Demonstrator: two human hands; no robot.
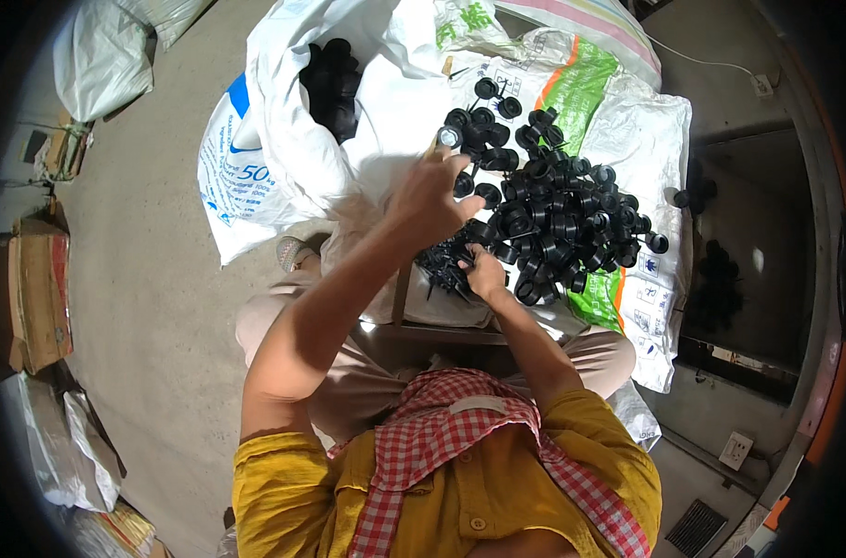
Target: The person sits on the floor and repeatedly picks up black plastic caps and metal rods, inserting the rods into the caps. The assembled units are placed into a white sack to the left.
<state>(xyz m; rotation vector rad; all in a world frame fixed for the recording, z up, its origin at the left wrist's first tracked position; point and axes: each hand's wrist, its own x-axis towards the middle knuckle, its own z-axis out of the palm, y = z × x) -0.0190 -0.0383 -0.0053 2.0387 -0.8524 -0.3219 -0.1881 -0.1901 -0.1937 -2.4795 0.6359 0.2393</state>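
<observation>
My left hand (429, 193) reaches forward over the near-left edge of a heap of black plastic ring-shaped parts (562, 219). Its fingers are closed on a black round plastic part (449, 138) whose face shines in the light. Closer to me, my right hand (484, 273) is bent into a pinch beside a small pile of thin black plastic scraps (444, 265). What lies between its fingers is too small and dark to make out. Several parts in the heap have thin stems sticking out.
A large white sack (284, 139), open at the top with black parts inside, stands to the left. Flattened white and green sacks (651, 139) cover the work surface. Cardboard boxes (40, 298) line the far left. A wall socket (736, 451) is at the lower right.
</observation>
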